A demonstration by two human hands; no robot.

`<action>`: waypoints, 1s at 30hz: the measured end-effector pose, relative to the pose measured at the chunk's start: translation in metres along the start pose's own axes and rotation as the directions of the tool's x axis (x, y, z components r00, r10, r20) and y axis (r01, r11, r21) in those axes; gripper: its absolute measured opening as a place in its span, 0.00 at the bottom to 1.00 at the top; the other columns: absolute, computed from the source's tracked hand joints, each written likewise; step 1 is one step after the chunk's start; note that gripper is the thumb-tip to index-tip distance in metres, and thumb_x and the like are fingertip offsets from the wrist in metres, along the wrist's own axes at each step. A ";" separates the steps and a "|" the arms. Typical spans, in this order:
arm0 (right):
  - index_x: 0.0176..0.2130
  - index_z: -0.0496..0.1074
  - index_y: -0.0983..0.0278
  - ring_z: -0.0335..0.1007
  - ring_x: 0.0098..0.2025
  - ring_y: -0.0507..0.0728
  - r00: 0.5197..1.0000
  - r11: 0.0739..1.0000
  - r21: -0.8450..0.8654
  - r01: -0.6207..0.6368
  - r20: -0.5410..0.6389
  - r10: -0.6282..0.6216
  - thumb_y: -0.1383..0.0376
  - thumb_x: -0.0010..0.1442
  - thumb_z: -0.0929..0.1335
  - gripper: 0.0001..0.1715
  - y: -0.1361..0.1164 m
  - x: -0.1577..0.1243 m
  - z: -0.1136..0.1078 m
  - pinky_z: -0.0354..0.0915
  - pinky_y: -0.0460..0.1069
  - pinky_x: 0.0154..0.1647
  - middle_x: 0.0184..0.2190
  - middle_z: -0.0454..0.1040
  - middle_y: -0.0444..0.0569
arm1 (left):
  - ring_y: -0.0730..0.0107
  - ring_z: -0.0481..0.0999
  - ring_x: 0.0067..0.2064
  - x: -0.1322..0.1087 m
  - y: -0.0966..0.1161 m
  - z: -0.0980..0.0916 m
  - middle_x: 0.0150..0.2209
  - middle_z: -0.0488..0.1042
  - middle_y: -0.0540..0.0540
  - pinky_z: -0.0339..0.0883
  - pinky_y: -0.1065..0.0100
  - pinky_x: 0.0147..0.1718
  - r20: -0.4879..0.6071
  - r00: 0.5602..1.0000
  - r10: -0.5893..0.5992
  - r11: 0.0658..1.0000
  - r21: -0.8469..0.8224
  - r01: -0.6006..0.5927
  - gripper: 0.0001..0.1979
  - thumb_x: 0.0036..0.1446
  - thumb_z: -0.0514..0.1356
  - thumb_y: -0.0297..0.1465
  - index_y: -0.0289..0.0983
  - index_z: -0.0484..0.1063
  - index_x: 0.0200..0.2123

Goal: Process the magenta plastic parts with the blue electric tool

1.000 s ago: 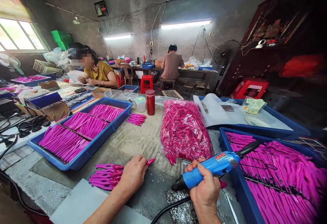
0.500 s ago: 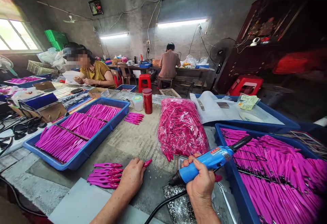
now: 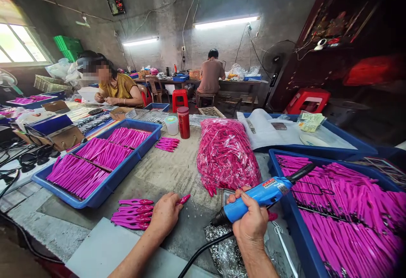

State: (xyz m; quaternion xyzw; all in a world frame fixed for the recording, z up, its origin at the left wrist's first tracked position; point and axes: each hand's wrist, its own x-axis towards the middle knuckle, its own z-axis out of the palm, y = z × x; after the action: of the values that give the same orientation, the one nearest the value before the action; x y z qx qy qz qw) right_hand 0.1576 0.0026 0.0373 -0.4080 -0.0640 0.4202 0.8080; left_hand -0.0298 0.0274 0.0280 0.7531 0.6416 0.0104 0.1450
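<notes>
My left hand rests on the table with its fingers pinched around a slim magenta piece. Only the piece's glossy tip shows past the fingers. Beside the hand, to its left, lies a stack of similar magenta pieces with two-armed matte bodies and shiny ends. My right hand is wrapped around a blue corded power tool. The tool's black nose points down and left, over a clear bag of small metal parts. What sits in the nose is too small to tell.
Blue trays of magenta pieces stand at left and right. A bulging bag of glossy magenta parts is ahead, near a red canister. Tiny rings are scattered about. Two people sit further back.
The view has shifted slightly. Both hands keep the same holds, with the power tool and the pinched piece almost where they were.
</notes>
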 end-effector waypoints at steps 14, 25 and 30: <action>0.31 0.63 0.64 0.62 0.20 0.53 0.999 0.999 -0.017 0.044 0.027 -0.044 0.61 0.34 0.72 0.23 -0.001 -0.005 0.002 0.61 0.47 0.21 0.19 0.64 0.40 | 0.69 0.71 0.41 -0.001 0.005 -0.001 0.37 0.73 0.48 0.59 0.72 0.37 0.034 0.999 -0.026 0.999 0.041 0.024 0.08 0.57 0.52 0.29 0.38 0.71 0.31; 0.34 0.63 0.65 0.64 0.20 0.53 0.933 0.957 -0.117 0.264 0.284 -0.223 0.63 0.42 0.71 0.19 0.013 -0.020 0.030 0.61 0.48 0.24 0.22 0.66 0.41 | 0.65 0.70 0.43 -0.002 0.004 0.008 0.38 0.72 0.46 0.61 0.68 0.40 0.020 1.000 0.000 1.000 0.005 0.000 0.09 0.58 0.51 0.29 0.39 0.72 0.33; 0.36 0.63 0.65 0.64 0.20 0.52 0.875 0.926 -0.125 0.355 0.394 -0.282 0.64 0.44 0.71 0.18 0.029 -0.020 0.050 0.62 0.48 0.25 0.23 0.66 0.41 | 0.64 0.69 0.44 -0.003 0.004 0.009 0.38 0.72 0.46 0.62 0.67 0.39 0.022 1.000 0.011 1.000 -0.016 -0.011 0.09 0.58 0.51 0.28 0.39 0.72 0.34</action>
State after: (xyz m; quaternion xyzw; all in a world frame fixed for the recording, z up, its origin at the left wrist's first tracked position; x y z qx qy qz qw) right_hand 0.1041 0.0273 0.0540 -0.3821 -0.3217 0.3415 0.7962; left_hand -0.0242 0.0219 0.0207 0.7556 0.6356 0.0081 0.1581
